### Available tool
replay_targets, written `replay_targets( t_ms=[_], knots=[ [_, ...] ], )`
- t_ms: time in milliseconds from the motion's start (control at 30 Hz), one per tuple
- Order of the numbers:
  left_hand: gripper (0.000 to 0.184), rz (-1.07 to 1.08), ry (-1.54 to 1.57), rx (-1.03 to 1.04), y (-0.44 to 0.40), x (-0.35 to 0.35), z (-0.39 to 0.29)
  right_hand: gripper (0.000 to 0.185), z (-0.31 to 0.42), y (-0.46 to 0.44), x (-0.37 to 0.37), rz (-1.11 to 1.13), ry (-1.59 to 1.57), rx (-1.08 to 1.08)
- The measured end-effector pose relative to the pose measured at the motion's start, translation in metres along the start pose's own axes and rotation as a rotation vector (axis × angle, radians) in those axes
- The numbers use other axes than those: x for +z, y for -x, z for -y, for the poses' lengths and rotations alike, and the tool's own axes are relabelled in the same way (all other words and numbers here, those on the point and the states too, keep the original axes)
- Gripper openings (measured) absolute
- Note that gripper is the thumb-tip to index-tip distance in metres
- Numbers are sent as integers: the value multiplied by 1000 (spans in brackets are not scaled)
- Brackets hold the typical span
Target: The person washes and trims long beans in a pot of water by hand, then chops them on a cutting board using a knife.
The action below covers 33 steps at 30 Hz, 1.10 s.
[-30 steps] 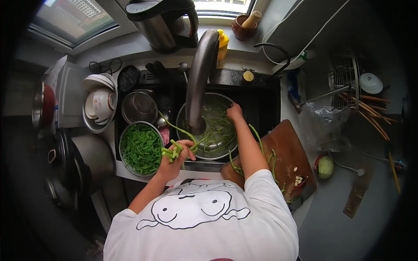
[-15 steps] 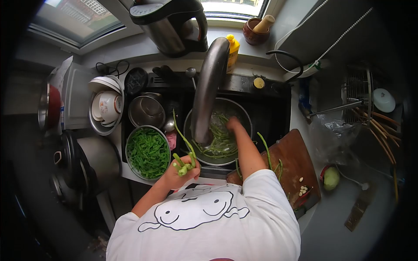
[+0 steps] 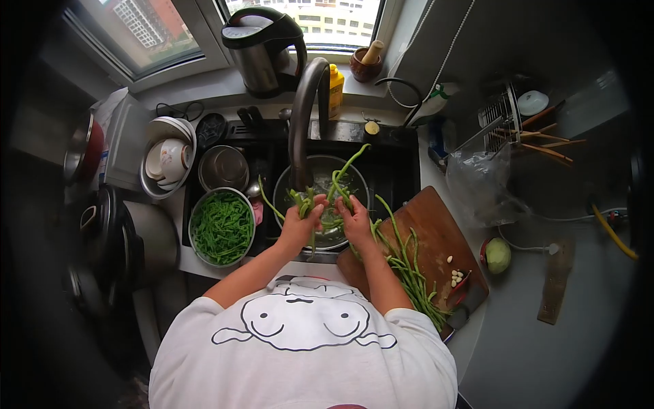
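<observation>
As a person in a white T-shirt (image 3: 303,354) stands at a kitchen sink (image 3: 398,163), both hands meet over the front of a steel basin (image 3: 367,198) with green beans in their grasp. The left hand (image 3: 300,223) has its fingers curled around a bunch (image 3: 303,203), the ends upright and one long bean slanting out to the left. The right hand (image 3: 354,223), just beside it, has thumb and fingers closed on beans (image 3: 337,178), one of which curves up above the basin; the exact fingertip contact is hard to make out, and the basin appears to hold water. The tap (image 3: 299,129) arches above. More beans (image 3: 412,276) lie along the front left edge of a wooden board (image 3: 436,218), which overlaps the sink's front right corner, while garlic cloves (image 3: 456,278) sit near the board's right edge. At the sink's front left corner stands a bowl (image 3: 253,238) of cut greens (image 3: 221,228), with a metal pot (image 3: 223,168) behind it. Stacked crockery (image 3: 174,157) rests beside the sink's left edge; a kettle (image 3: 262,65) stands on the windowsill.
</observation>
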<state>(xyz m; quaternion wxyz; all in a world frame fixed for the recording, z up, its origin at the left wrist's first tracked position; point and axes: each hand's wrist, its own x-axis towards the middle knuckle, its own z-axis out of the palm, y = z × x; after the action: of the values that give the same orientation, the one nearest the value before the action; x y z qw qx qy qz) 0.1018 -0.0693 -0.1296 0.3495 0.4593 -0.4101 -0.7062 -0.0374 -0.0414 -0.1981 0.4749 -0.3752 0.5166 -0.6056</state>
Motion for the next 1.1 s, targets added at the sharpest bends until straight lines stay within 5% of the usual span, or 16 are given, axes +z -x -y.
replay_targets(
  t_ms=[133, 200, 367, 833, 967, 1100],
  knots=[
    [33, 0, 13, 52, -1, 6, 5, 11, 23, 15, 6, 75, 251, -165],
    [31, 17, 7, 43, 3, 8, -1, 9, 32, 21, 10, 80, 501, -442],
    [25, 90, 194, 42, 7, 9, -7, 15, 36, 33, 19, 73, 446, -478],
    [23, 116, 273, 75, 22, -1, -26, 36, 45, 31, 39, 285, -616, 167],
    [21, 157, 247, 78, 23, -7, -34, 36, 42, 24, 38, 378, -674, 208],
    [18, 109, 207, 148, 18, -12, -27, 33, 34, 14, 36, 127, -304, 101]
  ],
)
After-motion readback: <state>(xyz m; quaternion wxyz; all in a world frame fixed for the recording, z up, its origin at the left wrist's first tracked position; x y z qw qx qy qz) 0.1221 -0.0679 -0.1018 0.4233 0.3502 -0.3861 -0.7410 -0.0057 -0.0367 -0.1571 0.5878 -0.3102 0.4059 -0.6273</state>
